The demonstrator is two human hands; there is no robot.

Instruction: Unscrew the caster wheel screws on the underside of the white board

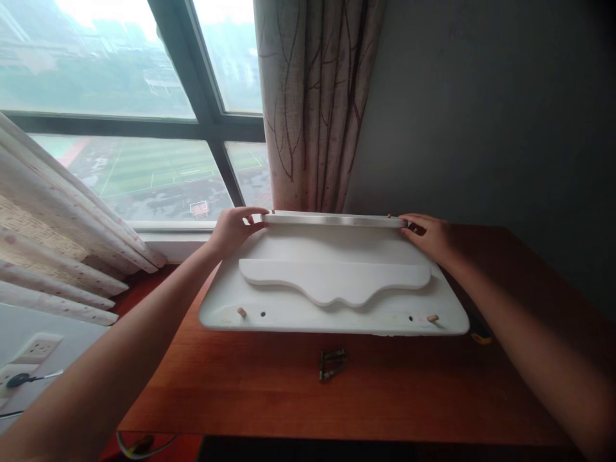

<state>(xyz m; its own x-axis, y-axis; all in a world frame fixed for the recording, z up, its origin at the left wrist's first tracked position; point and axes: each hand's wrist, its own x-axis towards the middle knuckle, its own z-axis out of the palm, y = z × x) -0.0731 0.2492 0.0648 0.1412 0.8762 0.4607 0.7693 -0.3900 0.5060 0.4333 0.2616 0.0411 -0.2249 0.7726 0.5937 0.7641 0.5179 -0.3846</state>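
Observation:
A white board [226, 301] with rounded corners lies flat on the wooden table. Along its far edge is a narrow white panel [332, 220], seen nearly edge-on. My left hand [237, 228] pinches the panel's left end, and my right hand [428, 234] grips its right end. Nearer me, a white scalloped panel [332, 279] with a wavy front edge rests on the board. Wooden dowels, a left one [241, 312] and a right one [432, 318], stick up near the board's front corners, each beside a small dark hole.
Several metal bolts [332, 364] lie on the reddish-brown table [269, 385] in front of the board. A dark object with a yellow part [480, 338] is by the board's right corner. Behind are a curtain [312, 128] and a window; a wall socket [38, 350] is at left.

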